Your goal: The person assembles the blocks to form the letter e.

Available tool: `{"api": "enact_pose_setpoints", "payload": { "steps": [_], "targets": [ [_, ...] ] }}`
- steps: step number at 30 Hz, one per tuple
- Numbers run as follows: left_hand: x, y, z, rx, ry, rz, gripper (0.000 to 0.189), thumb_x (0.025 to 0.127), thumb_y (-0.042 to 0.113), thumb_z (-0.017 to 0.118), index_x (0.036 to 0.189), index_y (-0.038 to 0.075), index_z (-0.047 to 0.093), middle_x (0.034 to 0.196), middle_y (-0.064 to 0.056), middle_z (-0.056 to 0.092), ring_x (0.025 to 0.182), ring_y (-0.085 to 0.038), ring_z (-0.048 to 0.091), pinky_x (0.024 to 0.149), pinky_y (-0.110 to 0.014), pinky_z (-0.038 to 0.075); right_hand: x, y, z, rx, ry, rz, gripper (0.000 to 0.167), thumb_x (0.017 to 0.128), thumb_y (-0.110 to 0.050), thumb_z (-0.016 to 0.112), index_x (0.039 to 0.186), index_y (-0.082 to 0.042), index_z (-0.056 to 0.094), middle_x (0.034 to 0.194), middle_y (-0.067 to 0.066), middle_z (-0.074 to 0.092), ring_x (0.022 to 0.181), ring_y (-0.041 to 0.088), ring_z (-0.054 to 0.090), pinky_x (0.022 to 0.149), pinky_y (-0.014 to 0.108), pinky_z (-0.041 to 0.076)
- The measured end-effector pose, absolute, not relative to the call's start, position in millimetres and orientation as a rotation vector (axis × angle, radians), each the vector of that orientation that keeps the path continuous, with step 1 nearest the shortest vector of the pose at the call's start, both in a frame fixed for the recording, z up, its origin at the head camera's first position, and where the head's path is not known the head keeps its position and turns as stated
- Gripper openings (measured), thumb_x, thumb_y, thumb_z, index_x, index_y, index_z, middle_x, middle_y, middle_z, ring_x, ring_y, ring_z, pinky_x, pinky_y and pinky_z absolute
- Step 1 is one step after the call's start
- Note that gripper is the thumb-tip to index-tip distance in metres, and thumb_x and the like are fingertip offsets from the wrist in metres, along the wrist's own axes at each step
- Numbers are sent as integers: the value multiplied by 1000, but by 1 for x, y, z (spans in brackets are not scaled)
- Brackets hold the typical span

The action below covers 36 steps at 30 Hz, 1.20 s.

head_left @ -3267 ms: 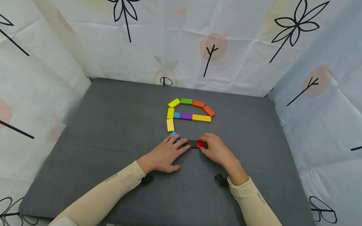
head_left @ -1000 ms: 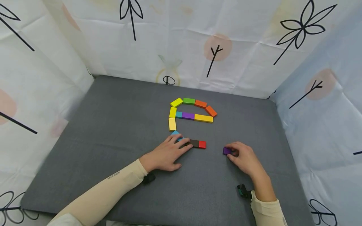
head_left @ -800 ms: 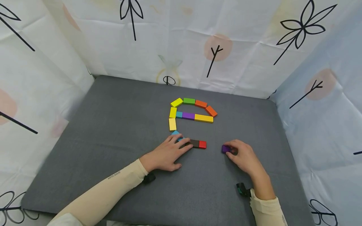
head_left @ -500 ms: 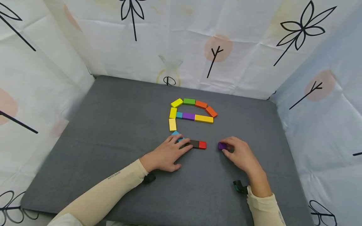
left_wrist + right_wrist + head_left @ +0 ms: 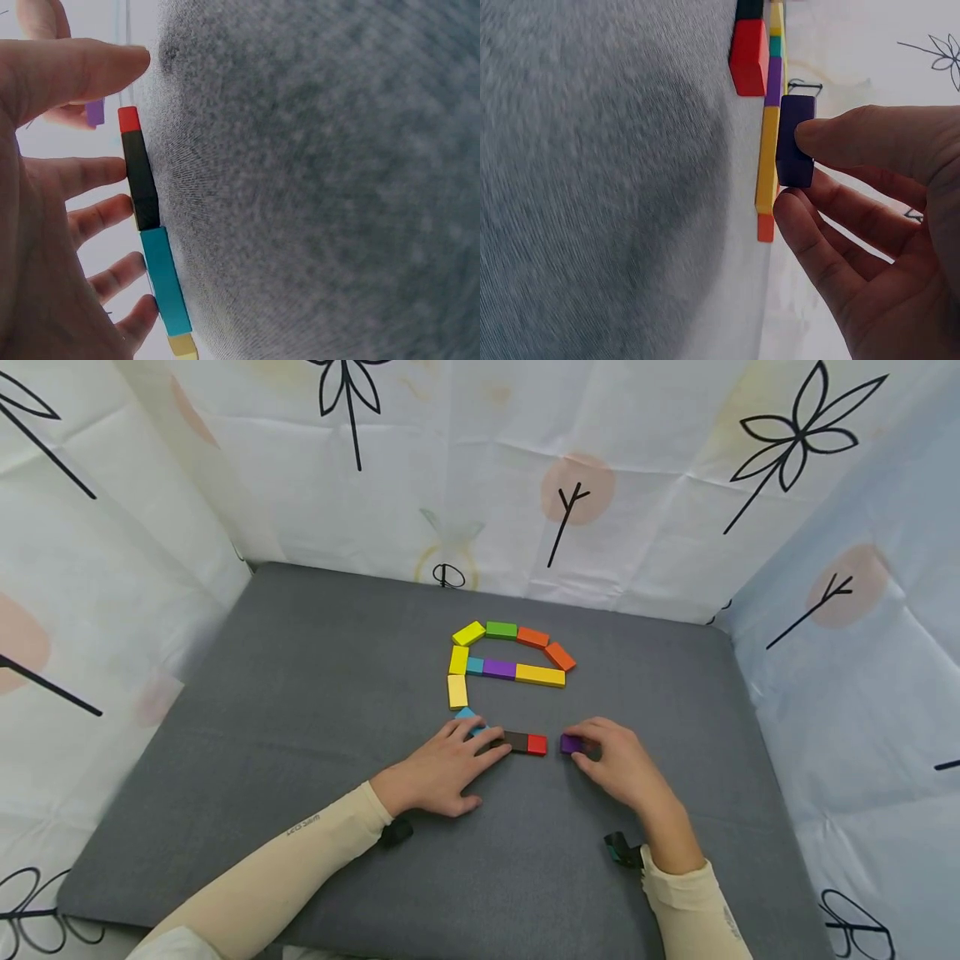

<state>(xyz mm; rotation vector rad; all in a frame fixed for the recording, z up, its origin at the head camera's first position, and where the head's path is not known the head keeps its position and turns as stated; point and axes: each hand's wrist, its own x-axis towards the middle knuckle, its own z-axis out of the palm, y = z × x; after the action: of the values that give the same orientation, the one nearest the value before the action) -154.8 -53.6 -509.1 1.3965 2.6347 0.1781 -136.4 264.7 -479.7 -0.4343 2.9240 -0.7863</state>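
Observation:
A small purple block [image 5: 571, 744] is pinched between the thumb and fingers of my right hand [image 5: 618, 764], just right of the red block [image 5: 537, 744] with a narrow gap between them. The right wrist view shows the purple block [image 5: 796, 139] off the table, the thumb on its near face. My left hand [image 5: 442, 766] rests with spread fingers on the black block [image 5: 515, 742] and the blue block [image 5: 466, 714], partly hiding both. In the left wrist view its fingertips touch the sides of the black block [image 5: 141, 180] and the blue block [image 5: 166, 281].
Beyond the hands, yellow blocks [image 5: 457, 692], a green block [image 5: 501, 630] and orange blocks [image 5: 559, 656] form a curve. A teal, a purple and a long amber block [image 5: 540, 675] make a bar across it. All lie on a grey table [image 5: 337, 693] enclosed by printed cloth.
My right hand let go of the red block, which stays at the row's end. It now holds a purple block and has moved left toward the red one. The left hand stays put.

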Motion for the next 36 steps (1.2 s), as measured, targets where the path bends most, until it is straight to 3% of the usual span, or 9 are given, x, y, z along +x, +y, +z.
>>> {"api": "enact_pose_setpoints", "payload": {
  "steps": [36],
  "targets": [
    [-157, -52, -511, 1393, 2651, 137, 90, 94, 59, 75, 168, 20, 44, 171, -8, 36, 155, -36, 29, 125, -57, 26, -148, 244, -498, -450, 2872, -756, 36, 94, -5, 84, 129, -10, 79, 123, 6, 72, 103, 24, 67, 92, 50, 57]
  ]
}}
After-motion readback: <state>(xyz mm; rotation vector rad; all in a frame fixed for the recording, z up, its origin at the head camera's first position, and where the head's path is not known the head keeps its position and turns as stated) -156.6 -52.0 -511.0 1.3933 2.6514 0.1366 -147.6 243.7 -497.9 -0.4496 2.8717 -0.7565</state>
